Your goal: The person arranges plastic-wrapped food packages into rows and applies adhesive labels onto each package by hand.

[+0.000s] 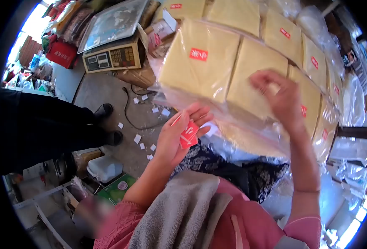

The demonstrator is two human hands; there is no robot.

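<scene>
My left hand (173, 135) is closed around a few red stickers (188, 136) with white characters, held beside the near edge of the packages. Over the pale yellow packages, my right hand (277, 93) is raised with its fingers curled together. It is blurred, and I cannot make out what it holds, if anything. Below it lies a pale yellow package (250, 62) in clear plastic; no red sticker shows on its visible part. The package (204, 79) to its left bears a red sticker (198, 54).
Further packages (281, 33) with red stickers fill the stack at the right. White paper squares (137, 138) and a black cable (127, 108) lie on the floor. Another person's dark-clothed legs (55, 128) stand at left. A carton (113, 58) sits behind.
</scene>
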